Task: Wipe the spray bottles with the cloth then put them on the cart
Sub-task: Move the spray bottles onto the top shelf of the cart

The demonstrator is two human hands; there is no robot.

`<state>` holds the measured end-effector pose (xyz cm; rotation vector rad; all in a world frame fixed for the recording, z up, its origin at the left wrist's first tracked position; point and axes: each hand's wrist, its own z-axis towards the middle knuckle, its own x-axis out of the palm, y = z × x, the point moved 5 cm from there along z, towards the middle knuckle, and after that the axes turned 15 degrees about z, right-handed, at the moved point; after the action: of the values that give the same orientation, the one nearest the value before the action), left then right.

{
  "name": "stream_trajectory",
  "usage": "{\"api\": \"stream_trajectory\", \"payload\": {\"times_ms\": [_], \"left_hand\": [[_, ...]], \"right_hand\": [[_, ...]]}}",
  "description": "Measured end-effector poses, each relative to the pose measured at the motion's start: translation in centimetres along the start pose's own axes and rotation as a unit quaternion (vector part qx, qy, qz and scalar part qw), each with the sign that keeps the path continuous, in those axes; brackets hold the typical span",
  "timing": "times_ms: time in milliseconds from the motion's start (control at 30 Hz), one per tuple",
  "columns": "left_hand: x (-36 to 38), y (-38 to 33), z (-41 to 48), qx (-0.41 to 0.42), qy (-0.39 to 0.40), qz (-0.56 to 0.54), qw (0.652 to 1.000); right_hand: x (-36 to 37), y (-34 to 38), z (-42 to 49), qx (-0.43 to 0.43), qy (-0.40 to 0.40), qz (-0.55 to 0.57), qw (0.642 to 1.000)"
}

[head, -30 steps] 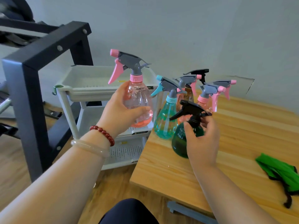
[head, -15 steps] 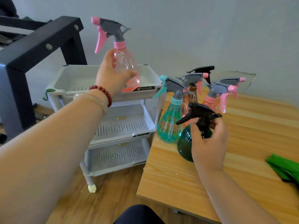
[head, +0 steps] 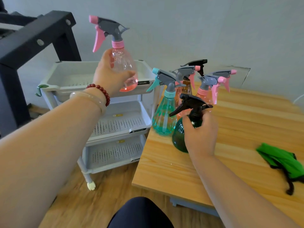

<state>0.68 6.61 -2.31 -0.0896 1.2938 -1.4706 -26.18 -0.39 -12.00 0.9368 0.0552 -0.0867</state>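
Pink bottle [head: 124, 68] gripped in left hand [head: 110, 76] above cart [head: 69, 89]; right hand [head: 199, 134] clasps green bottle [head: 178, 137].

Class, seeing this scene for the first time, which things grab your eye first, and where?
The clear pink plastic spray bottle, held up by the left hand near the top tray of the white plastic cart. Next, the right hand gripping the dark green spray bottle on the wooden table, and the bright green cloth at its right edge.
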Motion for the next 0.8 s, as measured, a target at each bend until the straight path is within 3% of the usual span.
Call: {"api": "stream_trajectory", "payload": {"times_ms": [433, 600, 800], "left_hand": [[2.2, -0.5, 1.9, -0.017, -0.034, 0.022, 0.999], [4.4, -2.1, 3.8, -0.022, -0.006, 0.029, 0.999], [4.8, -3.1, 4.8, -0.074, -0.01, 0.02, 0.997]], "right_hand": [[-0.1, -0.7, 2.1, 0.065, 0.056, 0.01, 0.996], [-0.1, -0.5, 2.7, 0.114, 0.082, 0.029, 0.99], [-0.3, -0.3, 3.4, 0.162, 0.134, 0.025, 0.977]]}}
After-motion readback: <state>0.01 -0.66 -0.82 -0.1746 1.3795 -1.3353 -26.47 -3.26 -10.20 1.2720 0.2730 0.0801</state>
